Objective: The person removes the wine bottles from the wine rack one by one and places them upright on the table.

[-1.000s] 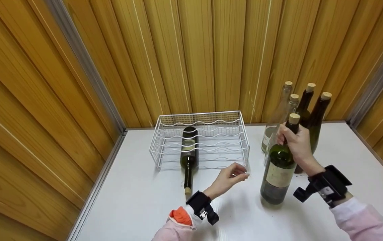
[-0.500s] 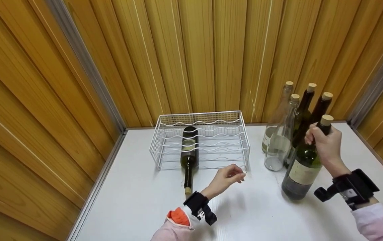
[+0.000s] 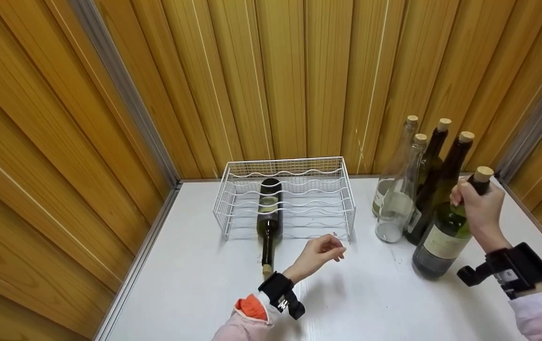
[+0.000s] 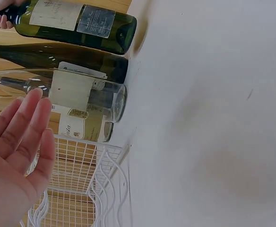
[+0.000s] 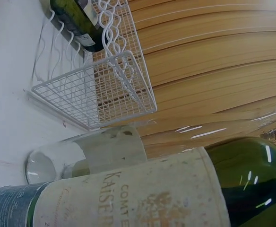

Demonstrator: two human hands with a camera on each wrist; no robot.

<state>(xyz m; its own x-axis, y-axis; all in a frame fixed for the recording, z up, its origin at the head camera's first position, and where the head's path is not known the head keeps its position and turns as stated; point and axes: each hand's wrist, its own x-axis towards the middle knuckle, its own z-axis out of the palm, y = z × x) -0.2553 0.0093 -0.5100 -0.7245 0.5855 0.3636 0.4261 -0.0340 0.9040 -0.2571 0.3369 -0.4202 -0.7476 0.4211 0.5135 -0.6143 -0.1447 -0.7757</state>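
Observation:
My right hand [image 3: 482,206] grips the neck of a green wine bottle [image 3: 444,241] with a cream label and a cork. The bottle is tilted, its base at or just above the table; I cannot tell which. In the right wrist view its label [image 5: 138,198] fills the bottom. My left hand [image 3: 316,255] hovers by the rack's front right corner with fingers loosely bent and nothing in them. A white wire wine rack [image 3: 349,208] stands against the back wall. Inside it lies a dark wine bottle [image 3: 268,222], its corked neck jutting out toward me.
Left of the held bottle stand corked bottles: a clear bottle [image 3: 396,215] in front, another clear bottle [image 3: 380,192] behind it, and dark bottles [image 3: 446,175] beside them. Wood-panelled walls [image 3: 280,80] close off the white table [image 3: 195,289] at the back and sides.
My right hand has moved right with the green wine bottle, away from the front of the standing bottles, uncovering the clear one. My left hand has shifted slightly left.

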